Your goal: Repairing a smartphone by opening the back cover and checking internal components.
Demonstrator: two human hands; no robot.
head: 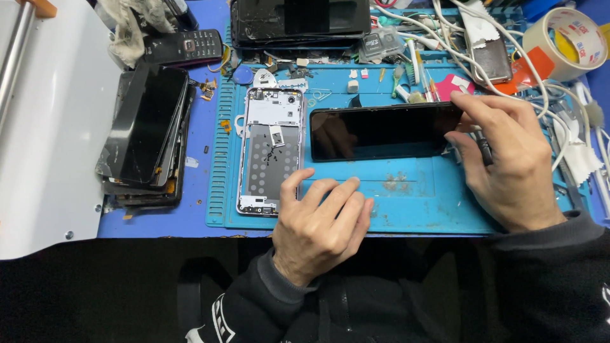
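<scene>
**Bench observation: hands at the black screen panel**

Right hand (508,168): thumb and forefinger pinch the right end of the black screen panel (381,131), forefinger along its top edge, thumb at the lower corner. A thin dark tool shaft shows between the fingers; its tip is hidden.

Left hand (321,222): fingers loosely together, slightly curled, fingertips resting flat on the blue work mat (413,197), holding nothing. They lie just below the panel's left end, not touching it.

Surface: the panel lies lengthwise across the middle of the mat, glass up. Just left of the panel sits an opened phone frame (270,149), white and grey inside, standing lengthwise toward the viewer. Further left of the panel, off the mat, a stack of dark phones and screens (146,133) rests on the blue table. Above the panel: small parts, white cables (445,38), another dark stack. Up and right of the panel, a tape roll (569,41).

Pose: both forearms in dark sleeves enter from the near edge; right wrist bent inward toward the panel, left palm down.
</scene>
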